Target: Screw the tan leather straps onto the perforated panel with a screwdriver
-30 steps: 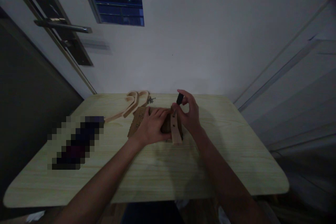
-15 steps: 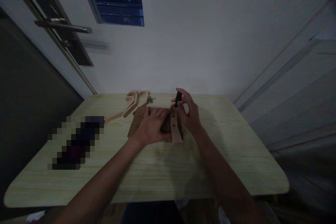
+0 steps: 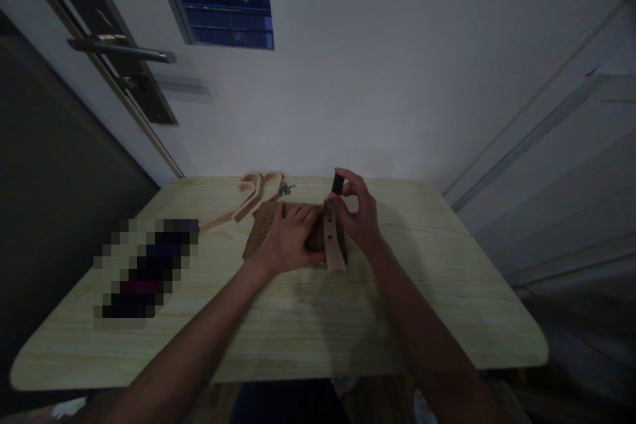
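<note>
My right hand [image 3: 360, 212] grips a screwdriver [image 3: 338, 183] by its black handle. The shaft points down at the upper hole of a pale wooden strip [image 3: 334, 248], which lies across the right end of a brown board [image 3: 258, 228]. A lower hole in the strip shows as a dark dot. Spread over the board, my left hand [image 3: 288, 238] presses it down, its thumb near the strip's left edge. The screwdriver's tip, and any screw under it, is too small to make out. Beneath my palm the middle of the board is hidden.
Curved, hook-shaped wooden pieces [image 3: 253, 195] lie behind and left of the board. Several small screws [image 3: 287, 189] are piled beside them. A blurred-out dark object [image 3: 149, 265] rests on the left of the pale table [image 3: 447, 305]. A white door with a metal handle [image 3: 124, 51] rises behind.
The fingers of my right hand have shifted on the screwdriver, with the thumb lower and closer to the shaft. My left hand and the board stay in place.
</note>
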Action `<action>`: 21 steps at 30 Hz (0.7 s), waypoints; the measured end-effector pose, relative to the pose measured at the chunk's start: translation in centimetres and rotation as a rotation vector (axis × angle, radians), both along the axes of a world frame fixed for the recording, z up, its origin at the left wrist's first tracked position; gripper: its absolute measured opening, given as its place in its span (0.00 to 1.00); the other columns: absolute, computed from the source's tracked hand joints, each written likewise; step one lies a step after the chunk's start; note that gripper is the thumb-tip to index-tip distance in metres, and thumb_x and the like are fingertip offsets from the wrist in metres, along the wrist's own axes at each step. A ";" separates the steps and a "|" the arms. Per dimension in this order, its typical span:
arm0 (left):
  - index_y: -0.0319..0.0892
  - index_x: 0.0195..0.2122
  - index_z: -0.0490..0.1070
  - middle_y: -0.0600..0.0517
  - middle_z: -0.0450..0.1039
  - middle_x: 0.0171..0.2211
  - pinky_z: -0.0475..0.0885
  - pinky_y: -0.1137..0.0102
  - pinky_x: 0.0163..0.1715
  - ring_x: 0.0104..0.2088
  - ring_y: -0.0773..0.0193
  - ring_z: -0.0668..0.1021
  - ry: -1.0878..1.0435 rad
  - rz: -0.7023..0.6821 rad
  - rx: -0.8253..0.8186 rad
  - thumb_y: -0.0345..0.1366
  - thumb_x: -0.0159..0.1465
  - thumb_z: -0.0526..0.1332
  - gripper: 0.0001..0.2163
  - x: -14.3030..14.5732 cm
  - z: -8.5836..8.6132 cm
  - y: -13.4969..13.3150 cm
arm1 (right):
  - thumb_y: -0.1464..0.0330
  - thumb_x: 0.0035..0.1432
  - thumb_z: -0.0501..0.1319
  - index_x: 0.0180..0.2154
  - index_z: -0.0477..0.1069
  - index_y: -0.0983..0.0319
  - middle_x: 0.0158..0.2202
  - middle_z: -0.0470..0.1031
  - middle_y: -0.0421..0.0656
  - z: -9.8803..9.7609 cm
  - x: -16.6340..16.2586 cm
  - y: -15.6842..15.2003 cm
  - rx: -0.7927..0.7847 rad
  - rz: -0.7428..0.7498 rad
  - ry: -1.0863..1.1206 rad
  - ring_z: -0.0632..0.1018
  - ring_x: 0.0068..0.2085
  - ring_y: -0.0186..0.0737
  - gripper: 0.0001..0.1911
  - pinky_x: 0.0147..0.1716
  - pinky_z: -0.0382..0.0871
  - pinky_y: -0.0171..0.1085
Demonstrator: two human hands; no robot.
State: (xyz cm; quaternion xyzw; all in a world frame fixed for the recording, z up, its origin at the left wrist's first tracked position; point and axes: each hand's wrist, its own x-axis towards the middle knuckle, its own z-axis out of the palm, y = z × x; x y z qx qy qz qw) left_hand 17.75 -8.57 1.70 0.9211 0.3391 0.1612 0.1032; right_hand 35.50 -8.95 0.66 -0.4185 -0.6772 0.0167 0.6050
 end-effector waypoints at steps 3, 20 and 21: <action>0.43 0.58 0.62 0.42 0.68 0.58 0.51 0.38 0.61 0.58 0.42 0.69 -0.012 -0.008 0.008 0.51 0.53 0.66 0.34 0.0 -0.1 0.0 | 0.62 0.66 0.54 0.57 0.64 0.52 0.46 0.78 0.43 0.1 0.2 -0.1 -0.019 0.027 0.005 0.77 0.35 0.36 0.18 0.40 0.76 0.41; 0.44 0.59 0.61 0.42 0.67 0.59 0.48 0.38 0.62 0.59 0.41 0.67 0.004 0.011 -0.003 0.50 0.54 0.66 0.33 0.0 -0.2 0.0 | 0.63 0.66 0.54 0.59 0.62 0.53 0.48 0.79 0.44 0.2 0.3 -0.3 -0.075 0.077 -0.003 0.81 0.39 0.39 0.20 0.43 0.76 0.44; 0.44 0.59 0.61 0.42 0.67 0.59 0.49 0.38 0.62 0.59 0.41 0.68 0.003 0.008 0.000 0.50 0.54 0.66 0.34 0.0 -0.2 0.0 | 0.62 0.66 0.54 0.59 0.62 0.53 0.48 0.79 0.44 0.1 0.3 -0.3 -0.072 0.064 -0.011 0.81 0.39 0.39 0.20 0.42 0.76 0.44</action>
